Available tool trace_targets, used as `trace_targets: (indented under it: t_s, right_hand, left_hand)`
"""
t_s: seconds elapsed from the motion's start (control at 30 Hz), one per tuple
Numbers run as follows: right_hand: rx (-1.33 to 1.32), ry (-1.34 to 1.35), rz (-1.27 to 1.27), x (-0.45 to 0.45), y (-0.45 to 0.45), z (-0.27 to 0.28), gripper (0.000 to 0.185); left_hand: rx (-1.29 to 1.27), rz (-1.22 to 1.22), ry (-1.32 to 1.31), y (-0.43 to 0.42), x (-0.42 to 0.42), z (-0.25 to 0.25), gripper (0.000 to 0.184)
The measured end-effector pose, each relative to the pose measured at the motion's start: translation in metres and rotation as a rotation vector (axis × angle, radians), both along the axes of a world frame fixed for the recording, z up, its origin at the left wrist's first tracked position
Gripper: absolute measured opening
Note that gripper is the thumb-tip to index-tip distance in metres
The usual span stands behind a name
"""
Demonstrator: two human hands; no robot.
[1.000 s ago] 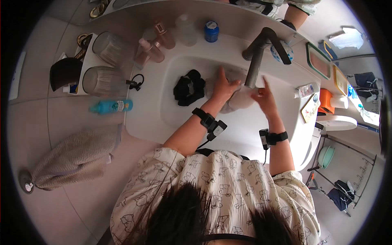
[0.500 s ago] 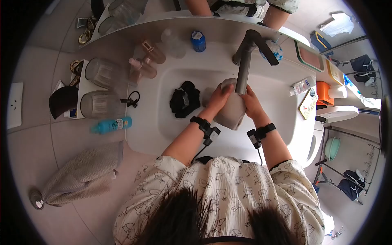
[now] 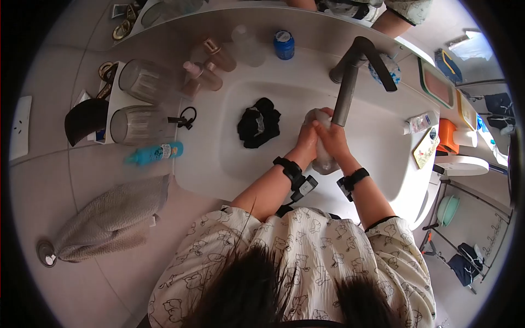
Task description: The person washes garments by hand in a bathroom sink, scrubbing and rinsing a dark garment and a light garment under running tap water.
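Right at the centre of the frame, both hands are working close together under the spout of the dark tap (image 3: 345, 93), and a pale cloth (image 3: 326, 165) is being held between them. The left hand (image 3: 306, 141) is curling round the cloth's left side, its fingers partly hidden, while the right hand (image 3: 336, 142) is closing in from the other side, its thumb lying near the top of the bundle. How tightly they're gripping, we can't tell. The cloth's upper end is showing above the left hand and its lower end is hanging out beneath the palms, over the white sink (image 3: 268, 177). Black bands are circling both wrists. Left of the hands, a black cloth (image 3: 251, 130) is lying crumpled in the sink, well apart from them. Up along the back edge, a blue jar (image 3: 284, 48) is standing at upper centre, with pinkish bottles (image 3: 220, 56) grouping to its left. Over at the right, a tube (image 3: 421, 123) is lying on the sink's edge. Meanwhile, a blue bottle (image 3: 158, 153) is sitting at the left, and a grey towel (image 3: 115, 221) is hanging at lower left.
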State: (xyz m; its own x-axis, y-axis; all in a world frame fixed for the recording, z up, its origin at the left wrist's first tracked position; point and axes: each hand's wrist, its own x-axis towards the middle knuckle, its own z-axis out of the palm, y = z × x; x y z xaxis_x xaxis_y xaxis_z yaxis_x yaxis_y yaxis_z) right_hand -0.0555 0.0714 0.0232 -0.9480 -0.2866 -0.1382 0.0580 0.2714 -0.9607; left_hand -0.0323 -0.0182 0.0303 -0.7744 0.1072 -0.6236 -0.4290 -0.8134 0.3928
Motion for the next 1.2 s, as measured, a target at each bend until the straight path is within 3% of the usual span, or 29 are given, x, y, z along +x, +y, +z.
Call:
trace_targets:
  t_s: [0.07, 0.17, 0.27, 0.3, 0.33, 0.37, 0.4, 0.43, 0.47, 0.53, 0.57, 0.67, 0.73, 0.8, 0.83, 0.87, 0.93, 0.97, 1.0, 1.03, 1.07, 1.1, 1.2]
  right_hand:
    - [-0.051, 0.047, -0.06, 0.001, -0.01, -0.002, 0.041]
    - [0.137, -0.082, -0.078, 0.003, -0.007, 0.005, 0.038]
    - [0.279, 0.062, -0.023, -0.009, -0.006, -0.011, 0.036]
    - [0.204, -0.074, -0.122, -0.015, -0.007, -0.013, 0.033]
    - [0.129, -0.213, -0.22, -0.019, -0.006, -0.015, 0.03]
    - [0.129, -0.21, -0.223, -0.022, -0.001, -0.016, 0.03]
    - [-0.048, -0.347, -0.202, -0.026, 0.006, -0.017, 0.029]
    - [-0.227, -0.486, -0.18, -0.026, 0.01, -0.018, 0.03]
    - [-0.229, -0.487, -0.183, -0.024, 0.008, -0.003, 0.03]
    - [-0.357, -0.486, -0.154, -0.019, 0.012, 0.031, 0.04]
    - [-0.237, -0.516, -0.042, -0.015, 0.018, 0.037, 0.051]
    - [-0.307, -0.667, 0.036, -0.014, 0.032, -0.001, 0.052]
    - [-0.282, -0.608, -0.003, -0.015, 0.03, -0.004, 0.054]
    - [-0.187, -0.308, -0.031, -0.009, 0.017, 0.004, 0.054]
    - [-0.188, -0.315, -0.02, -0.006, 0.013, 0.002, 0.054]
    - [-0.058, -0.126, 0.044, -0.003, 0.008, -0.001, 0.053]
    - [0.264, 0.3, 0.154, 0.006, -0.005, 0.009, 0.052]
    - [0.279, 0.35, 0.083, 0.013, -0.009, 0.008, 0.05]
    - [0.296, 0.402, 0.011, 0.016, -0.011, 0.006, 0.047]
    - [0.309, 0.409, 0.046, 0.019, -0.013, 0.009, 0.047]
    - [0.296, 0.255, 0.005, 0.02, -0.014, 0.012, 0.045]
    - [0.284, 0.099, -0.044, 0.019, -0.014, 0.016, 0.043]
    - [0.4, -0.009, -0.005, 0.012, -0.016, 0.032, 0.044]
  left_hand:
    - [-0.204, -0.038, 0.008, -0.002, 0.004, 0.021, 0.038]
    - [-0.4, -0.055, 0.08, -0.002, 0.005, 0.01, 0.038]
    - [-0.518, -0.138, 0.011, -0.003, -0.002, -0.004, 0.039]
    - [-0.517, -0.137, 0.02, -0.005, -0.007, -0.008, 0.039]
    - [-0.7, -0.246, 0.042, -0.007, -0.009, -0.012, 0.041]
    - [-0.884, -0.356, 0.064, -0.008, -0.011, -0.017, 0.043]
    - [-0.886, -0.359, 0.067, -0.007, -0.012, -0.022, 0.043]
    - [-0.795, -0.206, 0.054, -0.005, -0.013, -0.025, 0.048]
    - [-0.702, -0.054, 0.04, -0.005, -0.014, -0.022, 0.054]
    - [-0.551, -0.005, 0.022, -0.019, -0.019, -0.004, 0.061]
    - [-0.401, 0.051, 0.007, -0.028, -0.017, 0.002, 0.069]
    - [-0.384, 0.045, 0.089, -0.037, -0.017, 0.007, 0.073]
    - [-0.456, -0.031, 0.052, -0.029, -0.012, 0.004, 0.08]
    - [-0.561, 0.033, 0.013, -0.01, -0.005, -0.011, 0.086]
    - [-0.425, -0.054, -0.209, -0.008, -0.001, 0.013, 0.096]
    - [-0.426, -0.04, -0.219, -0.007, 0.001, 0.002, 0.096]
    - [-0.076, 0.056, -0.092, -0.008, -0.004, -0.026, 0.076]
    - [0.056, 0.132, 0.026, -0.009, -0.006, -0.022, 0.06]
    - [0.073, 0.167, 0.024, -0.008, -0.005, -0.019, 0.06]
    - [0.008, 0.183, 0.011, -0.01, -0.006, -0.002, 0.057]
    - [-0.056, 0.196, -0.004, -0.01, -0.007, 0.007, 0.054]
    - [-0.039, 0.221, -0.003, -0.008, -0.007, 0.002, 0.054]
    - [0.045, 0.177, 0.043, -0.008, -0.007, -0.015, 0.046]
